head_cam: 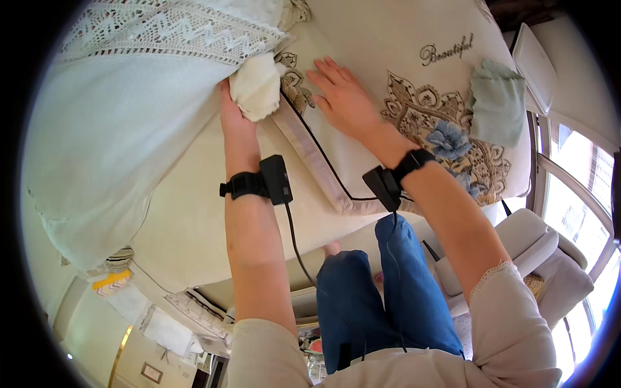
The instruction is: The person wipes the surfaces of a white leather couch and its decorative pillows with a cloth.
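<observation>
My left hand (pixel 237 109) holds a bunched cream cloth (pixel 257 89), its fingers hidden beneath the cloth and by the white cover beside it. That white cover (pixel 121 111) drapes down on the left and has a crocheted lace band (pixel 160 36). My right hand (pixel 342 99) has its fingers a little apart, with no object in it. It is over a cream sofa cover (pixel 359 29) with brown embroidery and a blue flower (pixel 449 139). A pinkish border with black piping (pixel 310 155) runs between my forearms.
A folded pale green cloth (pixel 498 104) lies on the cover at the right. Beyond it stand a white panel (pixel 533 68) and a bright window (pixel 580 189). A light armchair (pixel 521 247) is at lower right. Black wrist devices (pixel 276 179) trail cables across my jeans (pixel 349 305).
</observation>
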Demonstrator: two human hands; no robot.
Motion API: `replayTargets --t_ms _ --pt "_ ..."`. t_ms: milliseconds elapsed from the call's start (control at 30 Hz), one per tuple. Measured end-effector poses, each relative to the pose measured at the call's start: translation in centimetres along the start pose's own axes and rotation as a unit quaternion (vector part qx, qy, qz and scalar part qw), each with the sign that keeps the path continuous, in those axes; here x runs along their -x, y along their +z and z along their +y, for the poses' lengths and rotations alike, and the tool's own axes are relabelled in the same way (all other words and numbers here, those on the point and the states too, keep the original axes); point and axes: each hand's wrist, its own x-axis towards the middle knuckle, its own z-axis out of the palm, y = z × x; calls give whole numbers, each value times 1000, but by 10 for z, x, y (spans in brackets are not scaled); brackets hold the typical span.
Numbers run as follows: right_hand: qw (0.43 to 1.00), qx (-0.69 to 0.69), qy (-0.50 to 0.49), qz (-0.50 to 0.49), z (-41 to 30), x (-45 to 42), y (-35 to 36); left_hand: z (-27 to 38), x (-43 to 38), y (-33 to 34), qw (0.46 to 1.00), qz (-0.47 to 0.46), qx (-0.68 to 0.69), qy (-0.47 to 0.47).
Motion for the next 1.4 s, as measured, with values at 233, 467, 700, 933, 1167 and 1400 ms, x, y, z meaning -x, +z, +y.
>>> replayTargets --t_ms 233,467,700,933,1167,1400 --pt "990 101 -87 -55 4 -56 47 37 -14 2 996 46 54 48" --pt "965 194 -149 99 5 -127 87 28 5 2 998 -12 50 23" --pt "959 241 -141 -36 -6 -126 110 -38 88 -39 845 124 -517 -51" --pt "936 261 -206 120 50 -141 102 -80 122 -9 750 92 -654 38" --pt "942 221 -30 -252 16 -94 74 -72 181 -51 776 105 -612 111" --pt "959 -242 149 7 -53 -103 -6 179 186 45 549 48 -774 313"
